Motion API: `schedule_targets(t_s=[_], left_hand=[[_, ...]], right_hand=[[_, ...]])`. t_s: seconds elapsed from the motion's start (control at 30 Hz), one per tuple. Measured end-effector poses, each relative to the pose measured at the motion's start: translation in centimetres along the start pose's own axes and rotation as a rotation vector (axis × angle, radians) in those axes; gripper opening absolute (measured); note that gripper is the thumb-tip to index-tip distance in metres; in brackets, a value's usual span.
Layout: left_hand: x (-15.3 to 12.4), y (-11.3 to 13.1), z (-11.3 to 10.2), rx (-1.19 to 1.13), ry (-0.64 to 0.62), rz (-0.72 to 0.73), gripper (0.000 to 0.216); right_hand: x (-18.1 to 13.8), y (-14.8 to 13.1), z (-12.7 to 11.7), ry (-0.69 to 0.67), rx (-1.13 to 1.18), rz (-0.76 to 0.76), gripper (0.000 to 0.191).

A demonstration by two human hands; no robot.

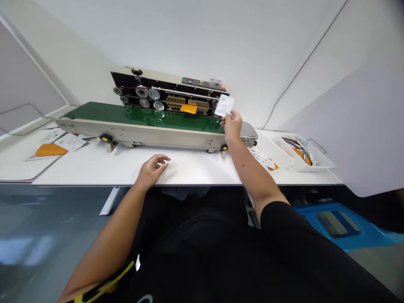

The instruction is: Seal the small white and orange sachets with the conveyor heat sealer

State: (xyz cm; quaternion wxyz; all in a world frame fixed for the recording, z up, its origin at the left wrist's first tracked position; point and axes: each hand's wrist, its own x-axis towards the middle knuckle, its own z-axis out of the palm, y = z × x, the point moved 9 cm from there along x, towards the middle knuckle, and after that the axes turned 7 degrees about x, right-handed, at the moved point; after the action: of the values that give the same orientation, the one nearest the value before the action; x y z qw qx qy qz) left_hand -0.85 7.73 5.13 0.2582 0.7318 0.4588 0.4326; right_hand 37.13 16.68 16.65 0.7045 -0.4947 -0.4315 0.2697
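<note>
My right hand (232, 126) holds a small white sachet (224, 105) upright between its fingers, above the right end of the green conveyor belt (139, 116). The belt belongs to a band sealing machine (167, 90) with black-faced rollers and a small control panel. An orange sachet (188, 109) lies at the belt's far edge, in front of the sealing rollers. My left hand (152, 169) rests on the white table (189, 170) near its front edge, fingers loosely curled, holding nothing.
Two white trays (299, 153) with sachets stand to the right of the machine. Papers and an orange sachet (49, 150) lie to its left. A blue stool (336, 223) stands below the table at right, and white panels surround the bench.
</note>
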Motion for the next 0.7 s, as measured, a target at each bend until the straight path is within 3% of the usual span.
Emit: schedule_targets(t_s=[0.07,0.13,0.3,0.6,0.7], left_hand=[[0.0,0.0,0.0,0.005,-0.002,-0.005,0.035],[0.0,0.1,-0.1,0.014,0.001,-0.011,0.035],[-0.1,0.1,-0.3,0.012,0.01,-0.028,0.037],[-0.1,0.0,-0.3,0.029,0.0,-0.037,0.036],[0.0,0.0,-0.3,0.028,0.005,-0.034,0.037]], right_hand=[[2.8,0.9,-2.1,0.122,0.062,0.133,0.012],[4.1,1.9,-2.5,0.143,0.087,0.265,0.008],[4.3,2.9,-2.3,0.144,0.097,0.419,0.018],[4.4,2.7,-0.4,-0.007,0.045,0.428,0.016],[5.1,1.2,-0.8,-0.066,-0.071,0.277,0.008]])
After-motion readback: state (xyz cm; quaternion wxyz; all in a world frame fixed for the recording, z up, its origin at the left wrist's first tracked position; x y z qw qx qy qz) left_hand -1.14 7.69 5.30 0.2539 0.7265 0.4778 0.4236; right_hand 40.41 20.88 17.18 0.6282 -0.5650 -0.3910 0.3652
